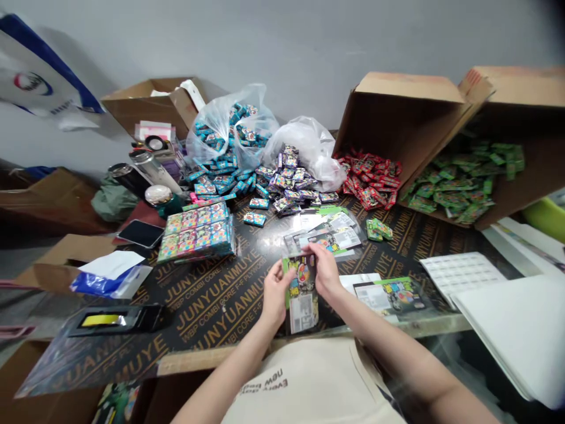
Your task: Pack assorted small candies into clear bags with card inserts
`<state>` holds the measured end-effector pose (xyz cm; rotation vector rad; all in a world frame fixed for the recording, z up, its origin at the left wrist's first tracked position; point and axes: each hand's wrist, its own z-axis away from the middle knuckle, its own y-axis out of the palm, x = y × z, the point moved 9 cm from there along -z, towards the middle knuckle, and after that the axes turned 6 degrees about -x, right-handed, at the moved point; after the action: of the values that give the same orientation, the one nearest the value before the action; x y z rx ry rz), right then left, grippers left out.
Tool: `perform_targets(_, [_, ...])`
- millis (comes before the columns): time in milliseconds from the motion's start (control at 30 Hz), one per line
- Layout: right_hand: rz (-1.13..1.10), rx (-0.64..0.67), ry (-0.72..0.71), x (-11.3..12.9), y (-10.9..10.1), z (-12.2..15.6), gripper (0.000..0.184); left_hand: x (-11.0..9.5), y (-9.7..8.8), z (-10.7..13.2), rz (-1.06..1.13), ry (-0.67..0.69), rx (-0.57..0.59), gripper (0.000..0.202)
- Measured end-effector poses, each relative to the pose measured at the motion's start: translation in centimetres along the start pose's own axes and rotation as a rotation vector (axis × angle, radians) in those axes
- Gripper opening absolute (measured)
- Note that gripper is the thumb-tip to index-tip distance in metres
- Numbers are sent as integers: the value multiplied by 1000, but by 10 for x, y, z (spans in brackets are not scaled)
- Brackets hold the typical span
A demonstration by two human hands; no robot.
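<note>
Between my two hands is a flat printed packet [303,313], black and green with a white label panel at its lower end. My left hand [276,292] grips its left edge, the thumb lying on the printed face. On the far right edge, my right hand [324,271] is closed on the packet, with fingers partly hidden behind it. Just beyond lie more flat packets [342,238], overlapping in a loose pile. Other packets [392,297] rest to the right of my right forearm. Two or so small green boxes [378,229] sit farther right.
A stack of colourful wrapped packs [198,232] stands left, near a phone [140,233] and steel flasks [156,168]. Behind are heaps of blue [220,171] and purple [291,182] small boxes. Cardboard boxes hold red [368,176] and green [463,182] ones. White sheets [463,274] lie right.
</note>
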<state>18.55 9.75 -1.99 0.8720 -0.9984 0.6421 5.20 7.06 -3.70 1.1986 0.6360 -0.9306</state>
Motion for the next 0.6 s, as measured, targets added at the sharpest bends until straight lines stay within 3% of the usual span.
perform_targets(67, [-62, 8, 35, -4, 3, 7, 9, -3, -4, -1, 167, -5, -164, 31])
perform_targets(133, [-115, 32, 126, -9, 2, 13, 7, -3, -3, -1, 221, -58, -208, 27])
perform_targets(267, [-142, 137, 277, -8, 1, 22, 16, -9, 4, 5, 173, -162, -130, 24])
perform_targets(433, [-124, 290, 328, -3, 12, 36, 20, -22, 1, 8, 85, -204, -86, 24])
perform_targets(500, [-98, 314, 275, -2, 14, 37, 19, -28, -2, 4, -11, -204, -52, 22])
perform_targets(600, [46, 298, 5, 9, 7, 31, 14, -46, -7, -3, -223, -111, 8, 24])
